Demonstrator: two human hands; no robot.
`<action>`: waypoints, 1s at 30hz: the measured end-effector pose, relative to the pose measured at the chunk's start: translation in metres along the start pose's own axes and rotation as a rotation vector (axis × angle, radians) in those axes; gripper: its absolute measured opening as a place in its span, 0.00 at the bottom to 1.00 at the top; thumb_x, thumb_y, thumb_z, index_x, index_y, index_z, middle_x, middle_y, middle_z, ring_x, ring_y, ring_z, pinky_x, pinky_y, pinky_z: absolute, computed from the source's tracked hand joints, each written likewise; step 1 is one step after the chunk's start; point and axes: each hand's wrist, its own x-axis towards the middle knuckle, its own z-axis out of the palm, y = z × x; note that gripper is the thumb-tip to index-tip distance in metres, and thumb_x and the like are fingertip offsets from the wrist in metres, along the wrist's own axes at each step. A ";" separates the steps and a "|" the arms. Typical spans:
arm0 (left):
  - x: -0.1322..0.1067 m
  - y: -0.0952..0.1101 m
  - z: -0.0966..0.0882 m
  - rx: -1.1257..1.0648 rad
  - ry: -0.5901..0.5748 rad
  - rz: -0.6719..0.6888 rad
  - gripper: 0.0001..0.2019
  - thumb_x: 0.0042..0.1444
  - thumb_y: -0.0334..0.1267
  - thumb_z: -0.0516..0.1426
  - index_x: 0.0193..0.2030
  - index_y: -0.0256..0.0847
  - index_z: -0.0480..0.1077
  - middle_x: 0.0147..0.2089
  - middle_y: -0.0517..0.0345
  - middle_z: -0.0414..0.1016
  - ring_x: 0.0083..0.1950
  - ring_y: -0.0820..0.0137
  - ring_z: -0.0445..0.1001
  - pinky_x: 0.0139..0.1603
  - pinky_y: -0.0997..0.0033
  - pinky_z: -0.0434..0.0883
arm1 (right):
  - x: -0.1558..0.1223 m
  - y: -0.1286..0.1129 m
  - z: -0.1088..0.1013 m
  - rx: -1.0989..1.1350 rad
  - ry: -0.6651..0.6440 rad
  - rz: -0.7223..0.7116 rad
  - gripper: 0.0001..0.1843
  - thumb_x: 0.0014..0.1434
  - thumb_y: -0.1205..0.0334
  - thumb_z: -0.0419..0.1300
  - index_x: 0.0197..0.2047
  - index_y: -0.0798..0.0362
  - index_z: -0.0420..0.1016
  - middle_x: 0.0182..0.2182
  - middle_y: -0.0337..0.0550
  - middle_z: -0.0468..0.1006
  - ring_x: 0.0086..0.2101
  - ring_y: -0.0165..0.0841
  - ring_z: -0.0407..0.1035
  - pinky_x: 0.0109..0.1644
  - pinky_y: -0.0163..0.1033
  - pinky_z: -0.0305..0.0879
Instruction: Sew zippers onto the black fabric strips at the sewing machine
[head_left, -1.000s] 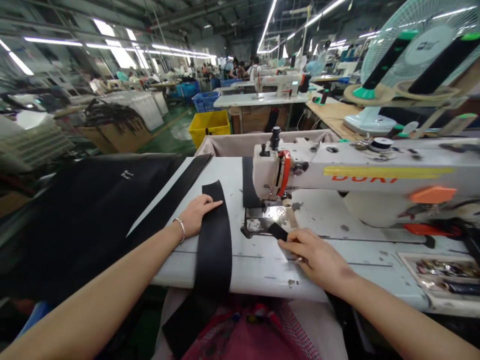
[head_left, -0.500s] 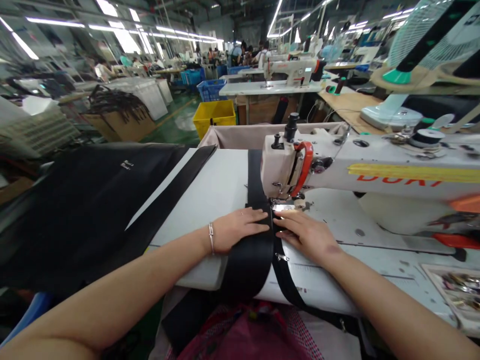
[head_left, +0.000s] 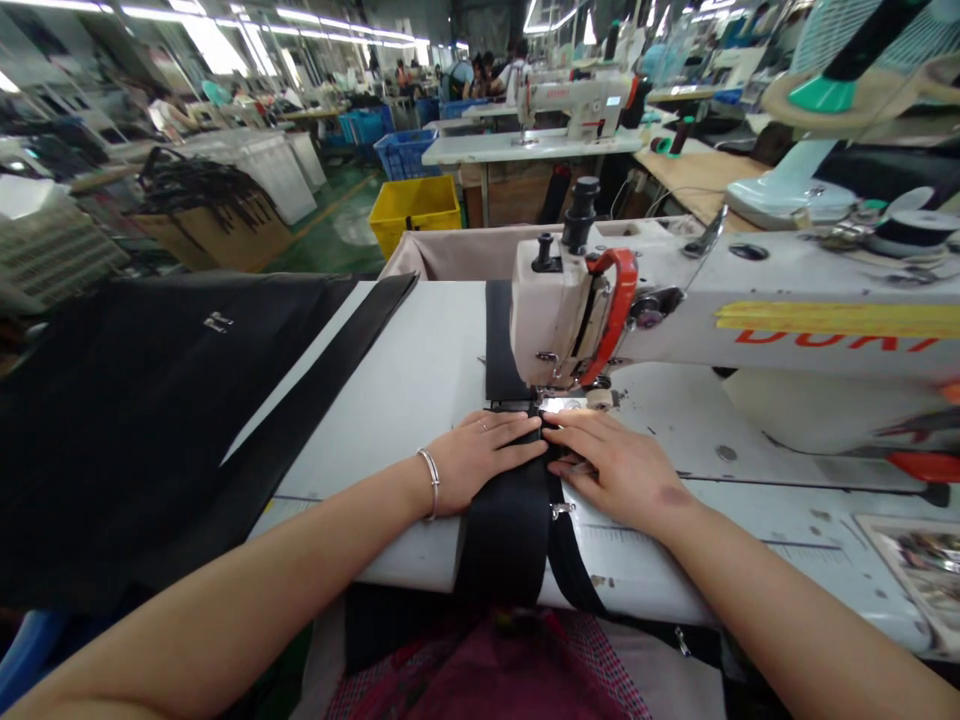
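A wide black strap runs from my lap across the white table and under the head of a white sewing machine. A narrower black webbing strip with a small metal ring lies along its right edge. My left hand lies flat on the wide strap, fingers stretched toward the needle. My right hand presses flat on the narrow strip just in front of the presser foot. The fingertips of both hands almost meet below the needle.
A pile of black fabric covers the table's left side. A tray of small metal parts sits at the right edge. A fan stands behind the machine. A yellow crate, blue crates and other sewing stations fill the background.
A second ago my hands were apart, left on the wide strap, right on the narrow strip. Both straps have since slid under the machine head and my hands came together at the needle.
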 end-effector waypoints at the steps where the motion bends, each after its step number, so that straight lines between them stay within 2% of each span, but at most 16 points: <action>1: 0.001 0.000 0.000 0.002 -0.003 -0.002 0.35 0.54 0.36 0.55 0.68 0.44 0.49 0.72 0.52 0.44 0.71 0.61 0.45 0.69 0.57 0.48 | 0.000 0.000 0.000 0.000 -0.004 0.002 0.18 0.62 0.58 0.57 0.55 0.46 0.68 0.59 0.38 0.66 0.57 0.36 0.59 0.56 0.46 0.65; 6: 0.001 -0.003 0.001 -0.023 0.014 0.014 0.37 0.52 0.38 0.58 0.68 0.45 0.49 0.71 0.53 0.45 0.71 0.61 0.45 0.69 0.57 0.48 | 0.000 -0.002 -0.002 -0.004 -0.017 0.015 0.19 0.62 0.58 0.56 0.56 0.46 0.67 0.59 0.38 0.65 0.58 0.38 0.58 0.55 0.47 0.65; 15: 0.007 -0.009 0.004 -0.074 0.068 0.020 0.33 0.56 0.34 0.54 0.68 0.45 0.50 0.71 0.53 0.46 0.71 0.61 0.45 0.69 0.55 0.49 | 0.003 -0.001 -0.001 -0.051 -0.012 0.049 0.19 0.62 0.60 0.54 0.56 0.47 0.67 0.60 0.40 0.65 0.56 0.41 0.61 0.54 0.50 0.66; 22: 0.009 -0.011 0.005 -0.088 0.062 0.009 0.33 0.57 0.34 0.54 0.68 0.48 0.48 0.71 0.54 0.45 0.71 0.61 0.45 0.68 0.54 0.49 | 0.005 0.000 -0.001 -0.065 -0.005 0.062 0.19 0.61 0.60 0.54 0.56 0.46 0.68 0.59 0.41 0.67 0.54 0.42 0.62 0.52 0.51 0.67; 27: 0.010 -0.012 0.006 -0.073 0.084 -0.017 0.30 0.57 0.34 0.55 0.66 0.46 0.54 0.69 0.50 0.49 0.70 0.60 0.48 0.68 0.57 0.51 | 0.005 -0.001 -0.002 -0.084 -0.019 0.065 0.19 0.61 0.60 0.54 0.56 0.48 0.68 0.60 0.40 0.65 0.55 0.42 0.61 0.52 0.50 0.67; 30: 0.011 -0.013 0.006 -0.094 0.104 -0.012 0.30 0.56 0.33 0.55 0.66 0.47 0.54 0.68 0.50 0.51 0.69 0.61 0.49 0.68 0.57 0.52 | 0.007 -0.001 -0.001 -0.096 -0.032 0.077 0.20 0.61 0.60 0.55 0.56 0.47 0.67 0.60 0.40 0.65 0.55 0.42 0.61 0.52 0.50 0.67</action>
